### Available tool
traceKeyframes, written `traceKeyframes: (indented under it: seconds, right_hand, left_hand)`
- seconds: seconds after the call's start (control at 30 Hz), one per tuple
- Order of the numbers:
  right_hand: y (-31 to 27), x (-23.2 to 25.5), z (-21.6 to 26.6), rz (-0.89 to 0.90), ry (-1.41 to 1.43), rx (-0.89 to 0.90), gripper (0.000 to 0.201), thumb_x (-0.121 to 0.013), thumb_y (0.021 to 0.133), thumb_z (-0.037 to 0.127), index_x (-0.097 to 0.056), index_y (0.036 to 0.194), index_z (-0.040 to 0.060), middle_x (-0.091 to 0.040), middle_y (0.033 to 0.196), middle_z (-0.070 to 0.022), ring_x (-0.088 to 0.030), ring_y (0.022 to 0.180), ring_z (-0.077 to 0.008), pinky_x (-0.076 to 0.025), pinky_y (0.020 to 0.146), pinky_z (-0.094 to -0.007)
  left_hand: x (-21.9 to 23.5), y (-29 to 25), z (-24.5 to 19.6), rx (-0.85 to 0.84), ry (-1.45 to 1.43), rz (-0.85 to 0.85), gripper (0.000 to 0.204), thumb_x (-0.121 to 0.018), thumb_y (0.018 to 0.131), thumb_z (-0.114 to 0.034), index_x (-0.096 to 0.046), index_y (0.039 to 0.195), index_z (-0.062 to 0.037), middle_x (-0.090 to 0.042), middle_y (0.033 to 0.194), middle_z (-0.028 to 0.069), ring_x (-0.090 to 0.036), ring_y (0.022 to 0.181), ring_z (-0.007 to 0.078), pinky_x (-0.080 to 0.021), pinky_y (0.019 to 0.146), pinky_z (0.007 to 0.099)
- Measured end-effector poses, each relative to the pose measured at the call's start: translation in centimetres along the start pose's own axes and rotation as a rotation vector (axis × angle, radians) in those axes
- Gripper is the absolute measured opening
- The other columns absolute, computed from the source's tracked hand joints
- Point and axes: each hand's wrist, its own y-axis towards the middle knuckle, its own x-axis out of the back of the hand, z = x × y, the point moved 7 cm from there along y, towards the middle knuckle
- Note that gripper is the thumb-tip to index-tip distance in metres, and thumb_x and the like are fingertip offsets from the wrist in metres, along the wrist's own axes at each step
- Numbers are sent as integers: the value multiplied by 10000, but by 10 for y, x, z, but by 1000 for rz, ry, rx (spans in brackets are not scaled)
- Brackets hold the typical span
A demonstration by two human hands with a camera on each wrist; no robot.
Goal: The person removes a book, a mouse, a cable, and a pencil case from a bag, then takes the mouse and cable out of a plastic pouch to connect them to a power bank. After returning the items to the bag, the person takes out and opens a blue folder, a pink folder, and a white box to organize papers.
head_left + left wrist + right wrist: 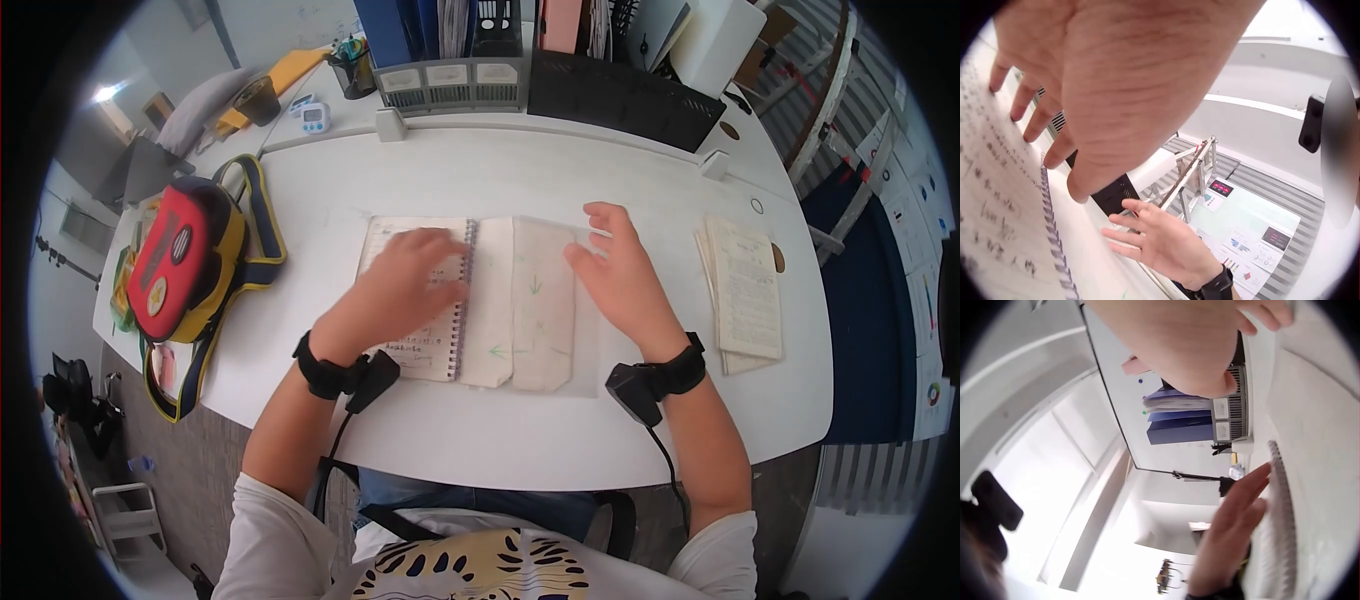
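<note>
On the desk [450, 435], fingers of left hand [395, 285] and right hand [625, 270] apart, notebook page [428, 358] could be creased by a careless sideways drag.

Pale paper [543, 330] between the left hand [405, 280] and right hand [622, 275] bears two green arrows, one pointing toward the person's body, the other pointing left. Spiral notebook [415, 362], its page beneath the left hand, carries handwritten lines, wording not legible; booklet [750, 295], right of the right hand, shows rows of text too small to read. Red bag [172, 245], left of the left hand, displays a star on a round yellow badge [157, 297].
</note>
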Motion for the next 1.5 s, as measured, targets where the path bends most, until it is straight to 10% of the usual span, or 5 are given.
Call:
traceKeyframes:
  seconds: [0.4, 0.67, 0.9, 1.1, 1.5]
  right_hand:
    - [3, 1, -21, 12, 788, -348, 553, -642, 1046, 290, -456, 1486, 10, -526, 1498, -176, -532, 1373, -307, -467, 1110, -449]
    - [-4, -42, 11, 286, 1267, -412, 953, -177, 1063, 783, -475, 1533, 9, -622, 1449, -133, -607, 1311, -257, -461, 1138, -417]
    - [-28, -82, 27, 696, 893, -58, 810, -333, 1108, 674, -475, 1575, 28, -521, 1559, -149, -557, 1382, -289, -491, 1110, -448]
    - [-39, -81, 49, 544, 250, 268, 448, -589, 1095, 277, -612, 1484, 56, -430, 1657, -176, -322, 1567, -358, -328, 1254, -480]
    - [-32, -68, 38, 214, -123, 322, 461, -752, 953, 208, -651, 1387, 91, -475, 1616, -152, -249, 1577, -464, -304, 1260, -556]
  left_hand:
    - [-32, -9, -23, -78, 236, 14, 618, -816, 901, -294, -613, 1481, -225, -420, 1609, 232, -386, 1489, 477, -352, 1245, 495]
    - [-3, -4, 2, -16, -250, -109, 532, -678, 1030, -227, -514, 1499, -40, -620, 1398, 229, -608, 1304, 347, -473, 1115, 413]
    - [41, -10, 86, 336, -296, -443, 348, -522, 1115, -289, -585, 1323, -17, -729, 1120, 272, -709, 1080, 411, -529, 953, 436]
    - [37, -9, 83, 493, -277, -261, 502, -394, 1143, -456, -585, 1325, -28, -725, 1117, 261, -693, 1099, 420, -513, 974, 455]
    - [-14, -2, 63, 463, -1322, -149, 559, -582, 1096, -396, -544, 1456, 30, -632, 1401, 101, -588, 1215, 218, -453, 1065, 344]
